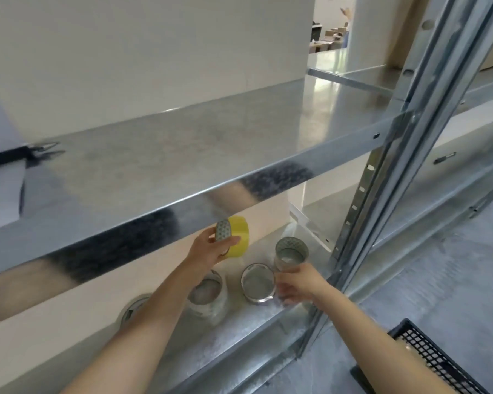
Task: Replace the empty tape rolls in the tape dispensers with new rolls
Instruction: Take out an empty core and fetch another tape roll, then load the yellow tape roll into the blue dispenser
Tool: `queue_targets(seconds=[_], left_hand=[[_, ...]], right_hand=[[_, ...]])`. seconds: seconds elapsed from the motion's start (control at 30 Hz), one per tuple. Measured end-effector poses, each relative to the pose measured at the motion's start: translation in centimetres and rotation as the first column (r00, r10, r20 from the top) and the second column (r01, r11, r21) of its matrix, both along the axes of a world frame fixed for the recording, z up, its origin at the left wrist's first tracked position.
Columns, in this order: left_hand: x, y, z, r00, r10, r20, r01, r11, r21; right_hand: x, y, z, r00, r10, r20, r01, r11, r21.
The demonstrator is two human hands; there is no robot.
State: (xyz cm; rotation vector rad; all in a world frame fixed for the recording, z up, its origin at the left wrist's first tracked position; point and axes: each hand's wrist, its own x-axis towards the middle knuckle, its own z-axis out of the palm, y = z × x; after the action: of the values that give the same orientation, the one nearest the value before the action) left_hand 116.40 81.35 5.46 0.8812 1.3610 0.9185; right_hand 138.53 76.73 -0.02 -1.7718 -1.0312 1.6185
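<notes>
Metal shelving (182, 155), lower shelf (239, 317): left hand (211, 248) grips yellow tape roll (236, 240), raised off shelf. Right hand (296, 282), fingers curled, touches clear roll stack (291, 251); grip unclear. More rolls (258, 282) between. No legible writing.

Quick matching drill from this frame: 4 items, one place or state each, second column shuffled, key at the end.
Items:
1. yellow tape roll
2. tall stack of clear rolls
3. black mesh crate
4. black-handled tool

Places or states:
A. lying on the upper shelf, far left
B. held up in the left hand, just below the upper shelf's front edge
C. on the floor, bottom right, outside the rack
D. standing on the lower shelf, right hand touching its base

Pairs: 1-B, 2-D, 3-C, 4-A
</notes>
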Motion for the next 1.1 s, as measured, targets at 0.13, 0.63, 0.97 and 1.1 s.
queue_targets(seconds=[0.13,0.63,0.97,1.1], left_hand=[[-3.8,-1.8,0.8,0.986,-0.145,0.078,0.145,0.989,0.0],[-16.1,-12.4,4.1,0.976,-0.188,0.112,0.167,0.971,0.17],[-29.6,-25.6,6.2,0.999,0.04,-0.038,-0.032,0.98,0.196],[-34.5,-31.7,6.6,0.985,0.161,-0.054,-0.147,0.966,0.212]], right_hand=[[-2.3,1.0,1.3,0.975,0.063,0.211,-0.077,0.995,0.059],[-18.3,-4.6,11.0,0.923,0.372,-0.093,-0.297,0.847,0.441],[-32.3,-14.0,12.8,0.776,0.619,-0.123,-0.501,0.723,0.475],[-38.0,-17.9,13.4,0.695,0.709,-0.12,-0.585,0.655,0.478]])
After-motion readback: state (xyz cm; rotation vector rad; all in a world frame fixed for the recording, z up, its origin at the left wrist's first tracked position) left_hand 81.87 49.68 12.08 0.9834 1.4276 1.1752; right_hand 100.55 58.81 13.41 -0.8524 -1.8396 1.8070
